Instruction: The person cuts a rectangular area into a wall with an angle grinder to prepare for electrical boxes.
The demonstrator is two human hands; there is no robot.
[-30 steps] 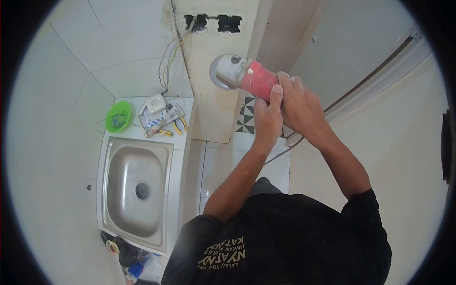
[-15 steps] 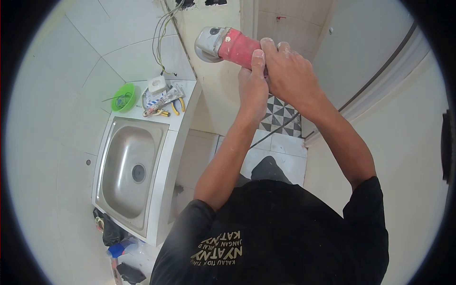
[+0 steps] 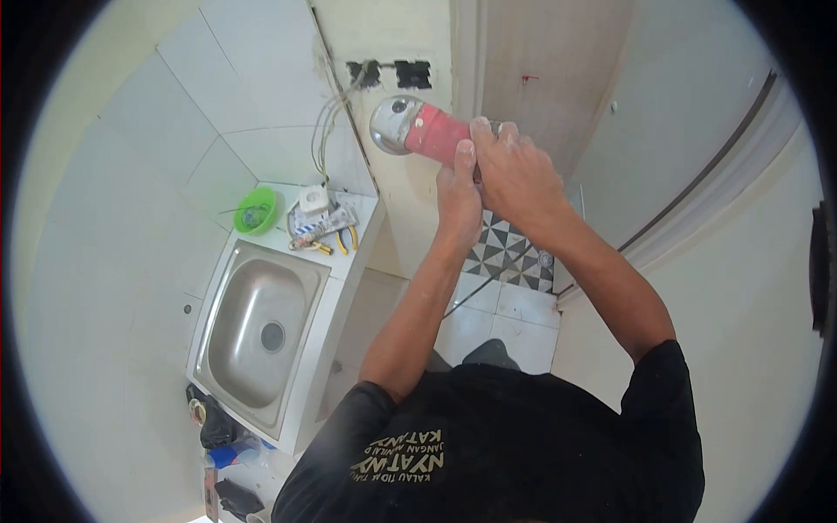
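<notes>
Gripping red grinder [image 3: 417, 131] w/ 2 hands, left hand [image 3: 459, 196] below, right hand [image 3: 514, 170] behind, head toward wall.

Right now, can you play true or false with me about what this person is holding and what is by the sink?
1. Both hands grip the red and grey power tool. True: the left hand and the right hand both wrap its red body.
2. The steel sink is full of dishes. False: its basin shows only the drain.
3. A green round bowl sits on the counter behind the sink. True.
4. The tool's grey head points at the floor. False: it is held up near the wall, below two dark rectangular wall holes.
5. Yellow-handled pliers lie on the counter. True.
</notes>
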